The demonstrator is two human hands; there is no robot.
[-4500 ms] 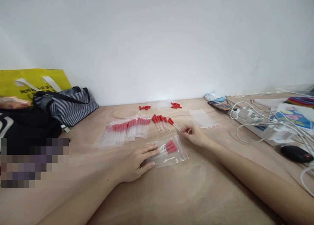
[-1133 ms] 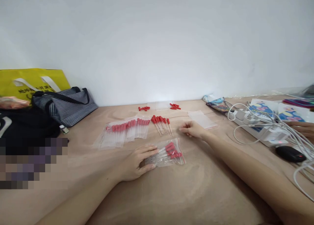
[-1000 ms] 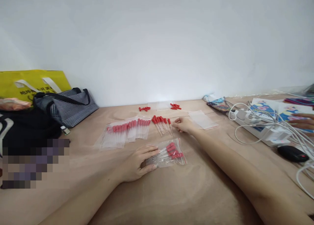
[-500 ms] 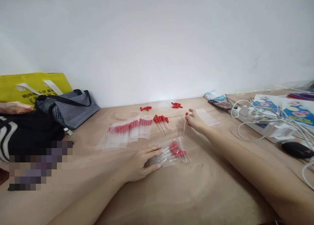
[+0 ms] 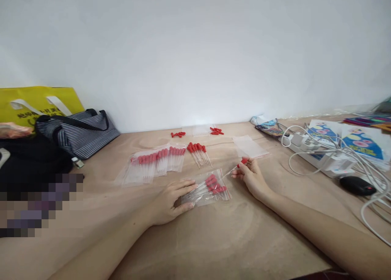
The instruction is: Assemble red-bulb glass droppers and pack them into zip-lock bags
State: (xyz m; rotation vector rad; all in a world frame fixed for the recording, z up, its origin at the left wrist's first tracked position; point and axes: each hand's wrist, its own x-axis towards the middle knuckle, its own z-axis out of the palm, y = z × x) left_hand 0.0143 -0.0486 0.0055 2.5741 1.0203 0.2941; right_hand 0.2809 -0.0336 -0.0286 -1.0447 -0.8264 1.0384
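Observation:
A clear zip bag (image 5: 203, 194) with several red-bulbed droppers inside lies flat on the table, its red-edged mouth to the right. My left hand (image 5: 171, 201) grips the bag's left end between thumb and fingers. In my right hand (image 5: 251, 178) a single dropper (image 5: 243, 162) is pinched by its red bulb, its thin clear tube pointing left and down toward the bag's mouth. Behind the bag lies a loose bunch of droppers (image 5: 198, 149). To the left, several filled bags (image 5: 155, 159) overlap in a row.
Small red bulbs (image 5: 178, 134) lie in two groups near the wall. Flat bags (image 5: 250, 146) sit right of centre. At right are a power strip (image 5: 317, 155), white cables and a black mouse (image 5: 357, 186). A striped bag (image 5: 82, 133) and a yellow bag (image 5: 65, 95) stand at left.
My right hand has drawn nearer to the bag's mouth, and the dropper in it has tilted from near upright to slanting. My left hand stays on the bag. The view has shifted slightly.

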